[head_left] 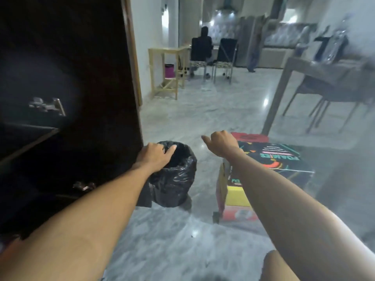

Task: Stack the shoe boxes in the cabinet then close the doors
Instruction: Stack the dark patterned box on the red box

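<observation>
A stack of shoe boxes stands on the floor at right: a black box with coloured print [284, 159] on top, a yellow box [236, 196] under it, a red one [239, 214] at the bottom. Another red box [250, 137] lies just behind. My right hand [220, 142] hovers above the near-left corner of the black box, fingers curled, holding nothing. My left hand [155, 155] rests on the rim of a black-lined waste bin [174, 179], next to the open dark cabinet door [97, 78]. The cabinet's inside [30, 138] is dark, with a shelf edge visible.
A grey table [324, 69] with chairs stands at right behind the boxes. A light wooden stand [164, 72] and two black chairs are farther back; a person sits in one, another stands by the kitchen. The marble floor [182, 240] spreads between bin and boxes.
</observation>
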